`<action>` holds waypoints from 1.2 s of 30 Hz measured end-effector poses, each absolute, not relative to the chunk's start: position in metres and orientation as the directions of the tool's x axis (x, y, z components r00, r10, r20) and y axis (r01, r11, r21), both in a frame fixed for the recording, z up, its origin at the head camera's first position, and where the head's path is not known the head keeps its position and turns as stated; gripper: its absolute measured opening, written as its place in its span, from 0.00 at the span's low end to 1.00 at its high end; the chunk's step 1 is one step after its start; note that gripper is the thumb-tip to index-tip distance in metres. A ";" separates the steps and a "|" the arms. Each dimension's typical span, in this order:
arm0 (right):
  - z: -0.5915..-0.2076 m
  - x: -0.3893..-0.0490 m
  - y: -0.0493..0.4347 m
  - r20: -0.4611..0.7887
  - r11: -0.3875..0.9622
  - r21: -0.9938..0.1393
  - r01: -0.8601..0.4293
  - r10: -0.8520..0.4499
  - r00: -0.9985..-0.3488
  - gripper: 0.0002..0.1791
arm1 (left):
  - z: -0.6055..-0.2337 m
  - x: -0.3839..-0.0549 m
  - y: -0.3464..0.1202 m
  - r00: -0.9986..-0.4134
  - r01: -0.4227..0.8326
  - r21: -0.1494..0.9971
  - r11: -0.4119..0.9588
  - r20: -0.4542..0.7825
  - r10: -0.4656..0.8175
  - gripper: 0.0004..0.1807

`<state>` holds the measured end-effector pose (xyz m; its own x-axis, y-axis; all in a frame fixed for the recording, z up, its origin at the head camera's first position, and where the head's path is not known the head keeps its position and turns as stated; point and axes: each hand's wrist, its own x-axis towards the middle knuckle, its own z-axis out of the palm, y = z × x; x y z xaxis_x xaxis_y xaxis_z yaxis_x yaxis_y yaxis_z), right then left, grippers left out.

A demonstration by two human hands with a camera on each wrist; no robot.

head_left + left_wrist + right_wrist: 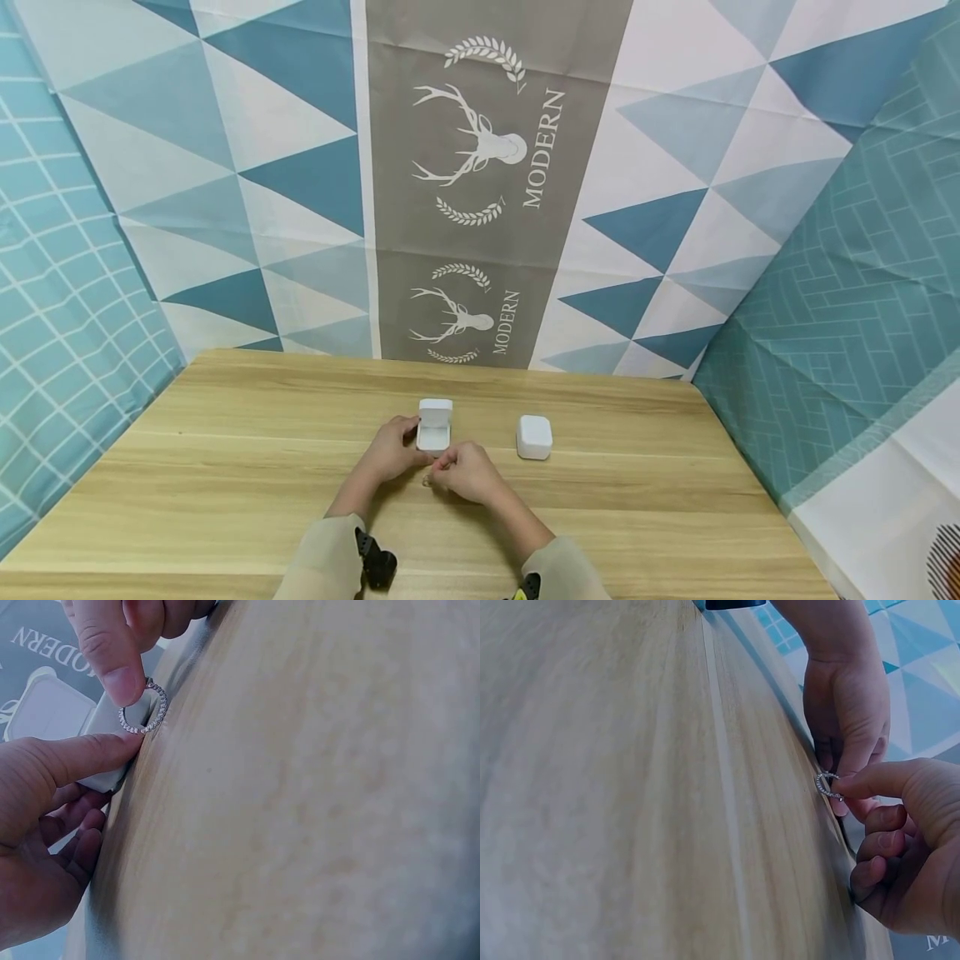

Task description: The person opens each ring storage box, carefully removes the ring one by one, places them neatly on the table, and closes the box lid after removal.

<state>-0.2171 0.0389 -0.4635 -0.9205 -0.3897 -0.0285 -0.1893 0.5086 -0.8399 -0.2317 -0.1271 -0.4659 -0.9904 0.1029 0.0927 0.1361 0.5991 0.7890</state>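
A small white ring box (435, 414) stands on the table with its lid raised. My left hand (392, 452) holds it from the left, the thumb along its front and the other fingers curled at its side. Just in front of the box, my right hand (468, 473) pinches a silver ring (163, 706) set with small clear stones. In the left wrist view the ring hangs upright below the right fingertips, close to the left thumb's tip. The right wrist view shows the ring (822, 787) beside the left thumb; the box is mostly hidden there.
A second white box (534, 437), its lid down, stands to the right of the hands. The wood-grain table (225, 467) reaches back to a patterned wall cloth (300, 208). Black wrist devices (377, 567) sit at the sleeves.
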 end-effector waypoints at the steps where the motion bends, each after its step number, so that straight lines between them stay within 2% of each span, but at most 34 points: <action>1: -0.463 -0.217 0.039 -0.029 0.510 -0.839 -0.189 -0.389 -0.921 0.05 | -0.466 -0.232 -0.127 -0.990 0.136 0.790 0.598 0.092 0.104 0.39; 24: -0.463 -0.216 0.033 -0.025 0.585 -0.785 -0.202 -0.355 -0.934 0.05 | -0.463 -0.232 -0.128 -0.990 0.137 0.784 0.606 0.089 0.109 0.38; 36: -0.462 -0.212 0.032 0.014 0.674 -0.689 -0.266 -0.354 -0.935 0.06 | -0.467 -0.235 -0.128 -0.988 0.151 0.777 0.611 0.107 0.108 0.38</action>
